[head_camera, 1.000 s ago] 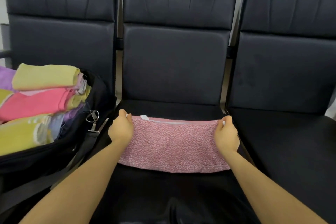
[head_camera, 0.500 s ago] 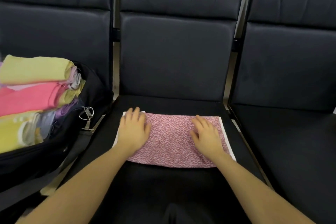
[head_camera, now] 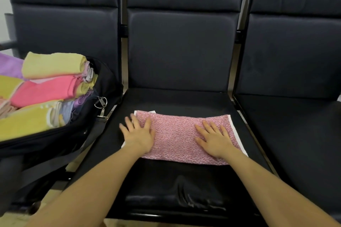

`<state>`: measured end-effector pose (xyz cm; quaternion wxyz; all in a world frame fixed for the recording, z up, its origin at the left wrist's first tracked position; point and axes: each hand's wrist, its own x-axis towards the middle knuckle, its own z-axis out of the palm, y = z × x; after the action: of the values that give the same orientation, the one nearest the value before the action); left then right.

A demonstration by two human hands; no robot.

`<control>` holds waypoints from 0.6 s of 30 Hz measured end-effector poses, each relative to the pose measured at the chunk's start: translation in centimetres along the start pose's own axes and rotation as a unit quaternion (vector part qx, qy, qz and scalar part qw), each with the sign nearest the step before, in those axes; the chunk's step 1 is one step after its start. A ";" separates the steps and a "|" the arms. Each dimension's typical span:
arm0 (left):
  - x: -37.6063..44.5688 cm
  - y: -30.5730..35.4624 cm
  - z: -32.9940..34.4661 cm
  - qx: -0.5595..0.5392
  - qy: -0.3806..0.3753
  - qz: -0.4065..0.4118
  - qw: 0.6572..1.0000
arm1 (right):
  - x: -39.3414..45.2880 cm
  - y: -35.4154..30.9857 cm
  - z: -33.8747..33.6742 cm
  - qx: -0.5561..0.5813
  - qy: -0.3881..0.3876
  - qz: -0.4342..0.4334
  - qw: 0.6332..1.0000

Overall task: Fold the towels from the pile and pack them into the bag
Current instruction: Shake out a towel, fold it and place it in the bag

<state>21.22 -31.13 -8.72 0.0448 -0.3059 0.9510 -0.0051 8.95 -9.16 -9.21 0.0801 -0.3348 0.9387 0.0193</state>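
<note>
Fingers [head_camera: 215, 128] of both hands are spread apart and laid flat, nothing being gripped. The left hand [head_camera: 138, 134] is pressed on the left end of the pink towel [head_camera: 177, 136], its outer fingers reaching past the cloth onto the seat; the right hand [head_camera: 215, 139] is pressed on the right part, just inside the edge. The towel lies folded into a wide rectangle at the lower middle of the frame, on the middle seat [head_camera: 175, 99]. Its surface is a nubbly pink-and-white terry, and a plain white border is seen along its right edge and at the far left corner.

At the left of the frame, on the next seat, a black bag [head_camera: 103, 86] stands open. It is packed with folded towels [head_camera: 48, 88] stacked on one another: pale yellow-green on top, bright pink beneath, yellow below that, with lilac and light blue layers showing at the folded ends and a purple one at the far left edge. A metal ring and clip [head_camera: 101, 103] hang from the bag's rim, and a dark strap [head_camera: 92, 138] trails down from it.

The three seats are padded in smooth dark leather-like material with stitched panels on the backs; the seat [head_camera: 295, 125] at the right is seen beside the towel.
</note>
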 end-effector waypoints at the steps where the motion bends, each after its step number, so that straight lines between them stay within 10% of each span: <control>1: -0.2 -0.2 -0.3 0.008 0.010 -0.030 0.999 | -0.1 -0.1 0.0 0.006 0.014 0.000 1.000; 18: -1.0 -1.1 -1.5 -0.249 0.244 0.030 0.937 | -0.2 -3.6 1.0 -0.007 -0.031 -0.089 0.996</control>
<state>22.56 -31.49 -7.10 -0.2656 -0.2681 0.9124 0.1585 11.51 -11.74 -10.09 0.1077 -0.4167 0.9022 0.0289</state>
